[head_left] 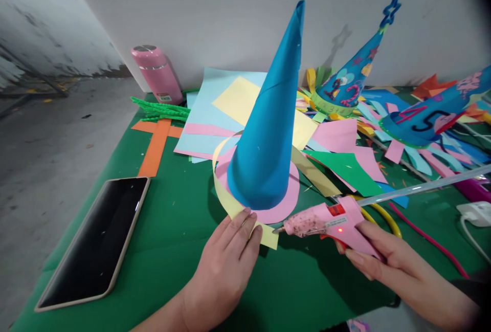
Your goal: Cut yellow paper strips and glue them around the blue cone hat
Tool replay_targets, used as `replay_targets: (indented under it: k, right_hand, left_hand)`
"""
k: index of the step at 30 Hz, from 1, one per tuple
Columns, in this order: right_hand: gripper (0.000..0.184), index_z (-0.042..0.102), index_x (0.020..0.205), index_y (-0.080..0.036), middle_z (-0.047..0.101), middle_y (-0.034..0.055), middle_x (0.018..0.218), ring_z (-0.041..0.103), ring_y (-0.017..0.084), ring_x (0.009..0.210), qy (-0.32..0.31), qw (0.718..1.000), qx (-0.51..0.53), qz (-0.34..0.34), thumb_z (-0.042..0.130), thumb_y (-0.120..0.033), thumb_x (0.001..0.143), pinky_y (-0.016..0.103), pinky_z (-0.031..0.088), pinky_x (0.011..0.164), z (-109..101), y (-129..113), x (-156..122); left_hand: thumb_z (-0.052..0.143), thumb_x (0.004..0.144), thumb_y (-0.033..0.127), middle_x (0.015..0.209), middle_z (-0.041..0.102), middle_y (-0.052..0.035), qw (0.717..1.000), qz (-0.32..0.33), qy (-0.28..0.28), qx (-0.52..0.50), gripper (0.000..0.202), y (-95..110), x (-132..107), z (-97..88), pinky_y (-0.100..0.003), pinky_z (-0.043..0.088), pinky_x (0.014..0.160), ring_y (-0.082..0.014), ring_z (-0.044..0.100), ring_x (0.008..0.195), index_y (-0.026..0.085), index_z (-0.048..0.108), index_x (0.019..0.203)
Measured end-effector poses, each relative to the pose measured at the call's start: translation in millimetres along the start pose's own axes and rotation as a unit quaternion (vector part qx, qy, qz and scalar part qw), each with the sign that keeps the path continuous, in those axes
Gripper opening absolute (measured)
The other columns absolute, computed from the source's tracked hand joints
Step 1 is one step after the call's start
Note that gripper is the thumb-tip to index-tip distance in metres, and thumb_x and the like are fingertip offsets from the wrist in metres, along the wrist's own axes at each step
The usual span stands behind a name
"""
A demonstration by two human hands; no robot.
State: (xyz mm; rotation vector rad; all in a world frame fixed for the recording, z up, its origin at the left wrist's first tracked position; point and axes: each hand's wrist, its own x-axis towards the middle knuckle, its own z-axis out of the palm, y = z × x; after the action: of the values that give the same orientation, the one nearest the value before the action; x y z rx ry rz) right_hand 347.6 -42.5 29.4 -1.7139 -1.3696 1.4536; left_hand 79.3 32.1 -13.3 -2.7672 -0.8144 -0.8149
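Observation:
A tall blue paper cone hat (268, 122) stands upright on a round pink paper brim (293, 186). A pale yellow paper strip (221, 189) curves around the brim's left side, its free end sticking out at the front. My left hand (226, 258) presses this strip against the brim's front edge with its fingers together. In my right hand (402, 265) is a pink hot glue gun (318, 219) with a lit red light and a long clear glue stick (425, 183) in its back. The gun's nozzle tip is at the strip's free end; whether it touches is unclear.
A phone (94, 245) lies at the left, with orange paper strips (155, 148), green pipe cleaners (161, 109) and a pink bottle (158, 73) behind. Coloured paper sheets (233, 86) and two decorated cone hats (351, 79) sit against the wall. A white plug (475, 214) is at right.

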Motion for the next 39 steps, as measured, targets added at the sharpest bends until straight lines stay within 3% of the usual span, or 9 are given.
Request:
replay_targets:
  k: [5,12,16,28,34,37,39]
  right_hand:
    - [0.038,0.051,0.117,-0.029,0.062,0.0034,0.092,0.059,0.016,0.076,0.012,0.999,-0.027,-0.017,0.054,-0.036,0.079,0.018,0.05,0.057,2.7,-3.4,-2.9]
    - [0.04,0.052,0.117,-0.028,0.063,0.004,0.089,0.059,0.016,0.067,0.016,0.999,-0.044,-0.009,0.054,-0.038,0.078,0.019,0.05,0.052,4.2,-3.2,-3.8]
    - [0.041,0.049,0.119,-0.027,0.062,0.0048,0.097,0.059,0.019,0.081,0.005,0.999,-0.041,-0.005,0.053,-0.038,0.08,0.021,0.051,0.061,3.1,-2.0,-0.1]
    - [0.032,0.057,0.107,-0.023,0.057,0.0012,0.075,0.046,0.012,0.058,0.051,0.998,-0.038,-0.024,0.052,-0.039,0.08,0.021,0.045,0.049,5.5,-8.9,5.3]
    - [0.038,0.053,0.116,-0.026,0.062,0.0038,0.086,0.059,0.018,0.075,0.038,0.998,-0.042,-0.029,0.054,-0.037,0.079,0.024,0.052,0.06,5.2,-10.0,2.9]
    - [0.041,0.053,0.117,-0.028,0.063,0.0037,0.09,0.059,0.021,0.09,0.031,0.998,-0.049,-0.019,0.056,-0.037,0.078,0.026,0.052,0.073,6.7,-9.8,-0.7]
    - [0.043,0.051,0.118,-0.027,0.064,0.0044,0.094,0.059,0.022,0.09,0.035,0.999,-0.035,0.004,0.056,-0.039,0.077,0.025,0.052,0.071,9.7,-9.2,-3.9]
  left_hand:
    - [0.036,0.084,0.007,0.101,0.065,-0.0148,1.0,0.001,-0.001,0.0,0.029,-0.3,-1.7,2.0,-0.042,0.05,0.076,-0.028,0.058,0.099,0.008,0.063,0.095]
    - [0.038,0.084,0.007,0.101,0.065,-0.0142,1.0,0.001,-0.002,0.003,0.028,-0.7,-4.3,2.4,-0.042,0.05,0.078,-0.0272,0.058,0.099,0.008,0.063,0.096]
    - [0.039,0.082,0.006,0.1,0.066,-0.0141,1.0,0.0,0.004,0.005,0.026,0.4,-3.3,2.2,-0.04,0.051,0.077,-0.0267,0.059,0.098,0.007,0.062,0.095]
    - [0.039,0.082,0.005,0.1,0.066,-0.0141,1.0,0.002,0.009,0.006,0.027,0.2,-1.9,1.5,-0.04,0.051,0.078,-0.026,0.059,0.098,0.006,0.063,0.095]
    - [0.039,0.082,0.005,0.098,0.066,-0.0148,1.0,0.004,0.014,-0.005,0.026,0.6,-1.2,2.3,-0.041,0.052,0.075,-0.0269,0.059,0.096,0.005,0.063,0.094]
    - [0.038,0.083,0.005,0.099,0.066,-0.0146,1.0,0.003,0.009,-0.005,0.027,0.1,-2.5,1.7,-0.04,0.051,0.077,-0.0262,0.059,0.098,0.006,0.063,0.094]
    - [0.038,0.082,0.004,0.099,0.066,-0.0148,1.0,0.003,0.008,-0.007,0.027,-0.4,-3.1,1.4,-0.04,0.051,0.079,-0.0261,0.058,0.099,0.006,0.062,0.093]
